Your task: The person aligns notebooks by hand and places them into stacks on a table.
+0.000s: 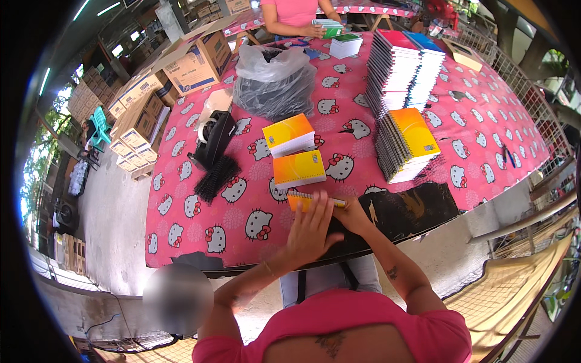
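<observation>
At the near edge of the pink-covered desk (239, 215), an orange spiral notebook (296, 201) sat under the person's left hand (310, 231), fingers straight and nearly together; the fingers of the right hand (353, 218) were clamped on its right end. Two short orange notebook piles (299, 169) crowded the space just beyond, while the widest room I saw lay between the tall orange notebook stack (409, 144) and the desk's right edge. Farther back, a translucent plastic bag (273, 85) held something black; I couldn't tell what filled the cardboard cartons (192, 66).
</observation>
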A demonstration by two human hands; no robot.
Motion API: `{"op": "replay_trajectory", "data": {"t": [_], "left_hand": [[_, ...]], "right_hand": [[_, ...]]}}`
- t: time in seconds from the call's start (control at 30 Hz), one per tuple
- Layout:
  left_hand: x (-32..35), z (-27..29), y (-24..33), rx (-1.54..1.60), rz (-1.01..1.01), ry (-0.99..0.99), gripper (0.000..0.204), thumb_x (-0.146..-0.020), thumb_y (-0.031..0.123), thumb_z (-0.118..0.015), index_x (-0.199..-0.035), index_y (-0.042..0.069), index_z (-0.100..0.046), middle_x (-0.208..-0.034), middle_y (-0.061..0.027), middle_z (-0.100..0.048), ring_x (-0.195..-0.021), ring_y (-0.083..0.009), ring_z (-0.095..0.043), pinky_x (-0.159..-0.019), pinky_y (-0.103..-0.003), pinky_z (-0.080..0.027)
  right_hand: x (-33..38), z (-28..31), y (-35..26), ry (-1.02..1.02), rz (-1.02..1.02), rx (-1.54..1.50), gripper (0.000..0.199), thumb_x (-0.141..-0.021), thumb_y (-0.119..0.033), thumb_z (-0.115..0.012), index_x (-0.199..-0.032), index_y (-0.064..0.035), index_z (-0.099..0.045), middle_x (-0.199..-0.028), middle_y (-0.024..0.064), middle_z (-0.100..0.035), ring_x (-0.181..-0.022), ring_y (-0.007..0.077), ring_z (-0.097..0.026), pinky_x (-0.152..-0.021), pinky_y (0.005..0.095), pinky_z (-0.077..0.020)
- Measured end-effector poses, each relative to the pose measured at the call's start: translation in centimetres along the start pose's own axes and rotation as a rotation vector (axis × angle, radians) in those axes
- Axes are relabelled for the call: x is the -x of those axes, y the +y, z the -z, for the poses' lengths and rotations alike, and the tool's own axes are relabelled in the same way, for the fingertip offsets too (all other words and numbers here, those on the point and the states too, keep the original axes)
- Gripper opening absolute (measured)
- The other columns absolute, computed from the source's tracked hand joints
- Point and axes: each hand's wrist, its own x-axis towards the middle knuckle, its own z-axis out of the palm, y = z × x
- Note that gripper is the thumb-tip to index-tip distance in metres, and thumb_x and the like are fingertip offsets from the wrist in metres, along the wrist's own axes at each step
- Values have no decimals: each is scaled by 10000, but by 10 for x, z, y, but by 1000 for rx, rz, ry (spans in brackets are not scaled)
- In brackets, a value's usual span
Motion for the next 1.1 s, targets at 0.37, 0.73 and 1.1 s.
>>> {"op": "replay_trajectory", "data": {"t": [0.37,0.73,1.1], "left_hand": [[-35,9,-4,-30,43,32,836,-939,574,-487,-1476,-52,-352,-1560,-224,-324,-1475,-367,-272,-1162,-590,-177],[-38,16,-24,222,-21,263,199,-914,237,-663,-1074,120,-687,-1006,1,-702,-939,-203,-657,-1143,-551,-238],[-35,13,-22,292,11,273,192,-877,219,-701,-1034,114,-666,-955,-35,-684,-901,-232,-649,-1031,-487,-374]], "right_hand": [[0,-4,-3,13,179,102,216,-882,-46,-652,-1092,-11,-683,-967,153,-727,-918,177,-699,-791,340,-528],[7,7,-47,13,207,319,282,-863,-81,-725,-1129,-3,-677,-1017,148,-720,-915,165,-692,-801,329,-530],[6,57,-71,-133,163,241,175,-829,-71,-740,-982,6,-702,-876,79,-704,-807,139,-683,-756,282,-558]]}}
